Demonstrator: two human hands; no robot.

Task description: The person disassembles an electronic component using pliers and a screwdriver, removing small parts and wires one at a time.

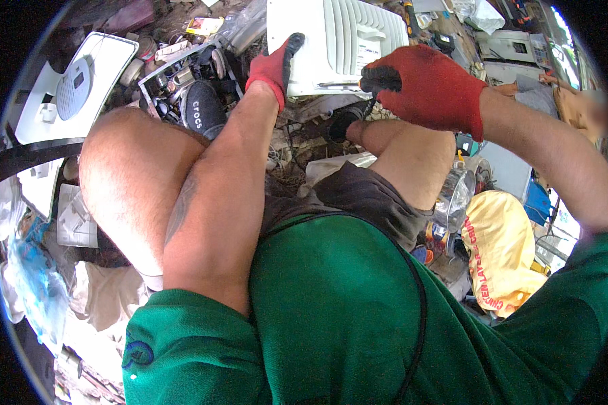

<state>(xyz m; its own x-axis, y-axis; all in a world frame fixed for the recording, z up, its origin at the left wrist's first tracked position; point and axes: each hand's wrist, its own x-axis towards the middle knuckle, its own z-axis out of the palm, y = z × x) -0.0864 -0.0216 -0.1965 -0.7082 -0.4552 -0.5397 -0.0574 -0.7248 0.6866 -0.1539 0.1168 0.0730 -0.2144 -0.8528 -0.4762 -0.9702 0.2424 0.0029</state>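
A white plastic casing (317, 50) with raised ribs and a small label stands in front of me, between my feet. My left hand (275, 67), in a red glove with black fingertips, grips it near its lower left edge. In a matching glove, my right hand (412, 88) is closed at its lower right corner. From those fingers a thin metal screwdriver shaft (338, 85) points left along the casing's lower edge. The screwdriver's handle is hidden in the glove, and I cannot tell whether its tip touches the casing.
Left of my foot lies a metal-framed box (192, 77) of small parts. A white panel (74, 88) with a grey disc leans farther left. At the right are a yellow sack (500, 250) and a clear container (454, 199). Another person (574, 108) is at the far right.
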